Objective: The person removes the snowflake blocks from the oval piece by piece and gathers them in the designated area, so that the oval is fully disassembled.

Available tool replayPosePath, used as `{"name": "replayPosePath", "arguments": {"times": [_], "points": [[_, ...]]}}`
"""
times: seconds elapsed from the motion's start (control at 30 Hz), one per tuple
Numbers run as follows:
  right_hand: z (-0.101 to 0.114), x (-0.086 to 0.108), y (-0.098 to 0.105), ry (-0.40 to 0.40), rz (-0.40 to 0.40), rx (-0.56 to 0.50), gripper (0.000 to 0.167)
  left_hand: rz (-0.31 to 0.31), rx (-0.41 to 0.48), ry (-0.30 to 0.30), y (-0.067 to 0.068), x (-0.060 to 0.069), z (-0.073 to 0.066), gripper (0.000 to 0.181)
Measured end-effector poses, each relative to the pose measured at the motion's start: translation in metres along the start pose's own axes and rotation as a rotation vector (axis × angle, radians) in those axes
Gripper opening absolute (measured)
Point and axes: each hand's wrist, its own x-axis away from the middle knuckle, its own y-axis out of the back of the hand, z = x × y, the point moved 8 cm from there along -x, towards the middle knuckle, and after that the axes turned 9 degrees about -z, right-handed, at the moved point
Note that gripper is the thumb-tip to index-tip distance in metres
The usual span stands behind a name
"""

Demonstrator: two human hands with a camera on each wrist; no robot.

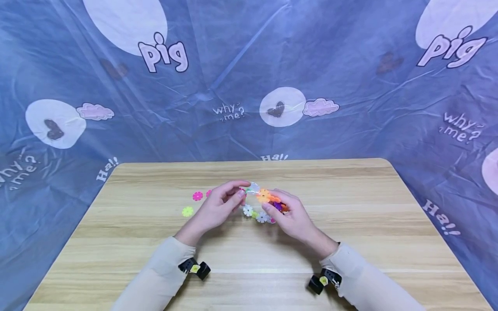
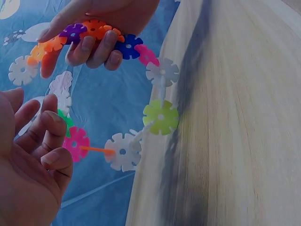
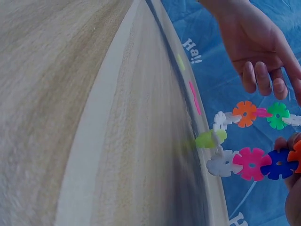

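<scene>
A ring-like chain of coloured, notched snowflake discs point(image 2: 161, 117) hangs between the hands above the table. My right hand point(image 1: 289, 214) grips its orange and purple part, thumb on one side and fingers curled behind. In the right wrist view, blue, pink point(image 3: 251, 164) and white discs run from that grip round to a lime one. My left hand point(image 1: 221, 205) is at the chain's other side, near pink, green point(image 3: 278, 116) and whitish discs. Its fingers are loosely bent, and the fingertips visible in the right wrist view stand apart from the chain. The left index tip is cut off there.
Loose on the wooden table point(image 1: 249, 268), left of the hands, lie a pink disc point(image 1: 197, 196) and a yellow disc point(image 1: 187, 211). Another pink disc point(image 1: 209, 193) is partly hidden behind the left hand. A blue printed cloth point(image 1: 218, 77) hangs behind the table and along its sides.
</scene>
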Motion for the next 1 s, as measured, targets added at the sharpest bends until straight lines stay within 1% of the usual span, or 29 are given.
{"name": "replayPosePath", "arguments": {"times": [0.17, 0.3, 0.5, 0.7, 0.87, 1.0], "points": [[0.002, 0.001, -0.002, 0.003, 0.017, -0.011, 0.030, 0.016, -0.006, -0.022, -0.004, 0.000, -0.003, 0.031], [0.001, 0.002, -0.002, -0.001, 0.017, -0.007, 0.030, 0.012, -0.011, -0.029, -0.004, 0.001, -0.003, 0.031], [-0.001, 0.003, -0.001, 0.002, 0.010, -0.002, 0.030, 0.006, 0.021, -0.072, -0.004, 0.003, -0.008, 0.030], [0.001, 0.002, -0.001, 0.008, 0.016, -0.013, 0.030, 0.014, 0.054, -0.104, -0.006, 0.004, -0.013, 0.024], [0.001, 0.002, -0.002, 0.009, 0.023, -0.016, 0.029, 0.009, 0.057, -0.101, -0.005, 0.004, -0.015, 0.023], [0.002, 0.001, -0.003, 0.019, 0.026, -0.006, 0.028, -0.008, 0.047, -0.086, -0.004, 0.004, -0.012, 0.021]]}}
